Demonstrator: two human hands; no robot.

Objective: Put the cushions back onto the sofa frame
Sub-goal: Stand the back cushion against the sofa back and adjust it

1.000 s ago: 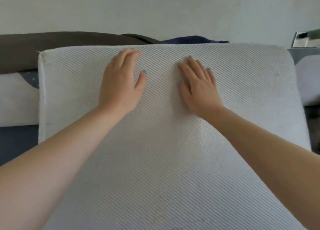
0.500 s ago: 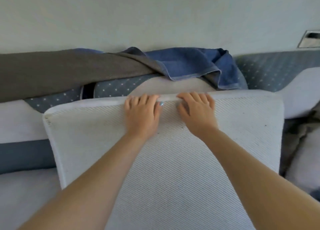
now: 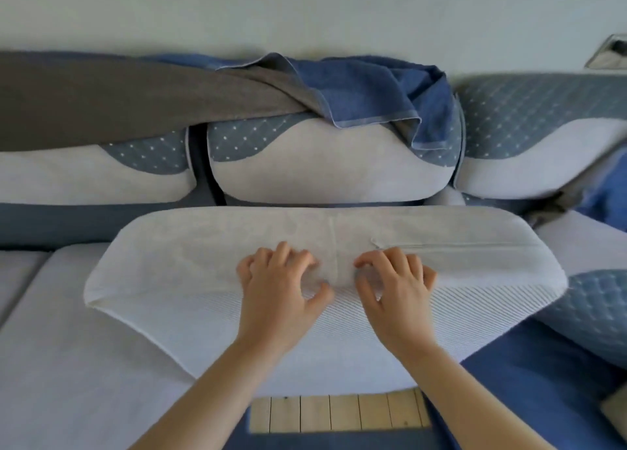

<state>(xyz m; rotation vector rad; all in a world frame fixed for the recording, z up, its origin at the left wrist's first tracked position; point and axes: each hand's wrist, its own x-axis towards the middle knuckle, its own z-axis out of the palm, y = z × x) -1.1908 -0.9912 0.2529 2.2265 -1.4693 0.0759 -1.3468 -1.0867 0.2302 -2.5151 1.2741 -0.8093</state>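
Left hand (image 3: 278,288), right hand (image 3: 397,290) — grip curled into white cushion (image 3: 190,273); blue towel (image 3: 366,90) drapes the backrest (image 3: 322,171).

2 hands (image 3: 278,290) (image 3: 397,293) w/ 1 seat cushion (image 3: 169,280), 3 back cushions (image 3: 101,175) (image 3: 322,171) (image 3: 543,151), 1 towel (image 3: 373,93), 1 blanket (image 3: 101,100).

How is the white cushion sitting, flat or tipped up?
Tipped up: the cushion shows its zipped edge on top, and bare wooden slats show beneath it.
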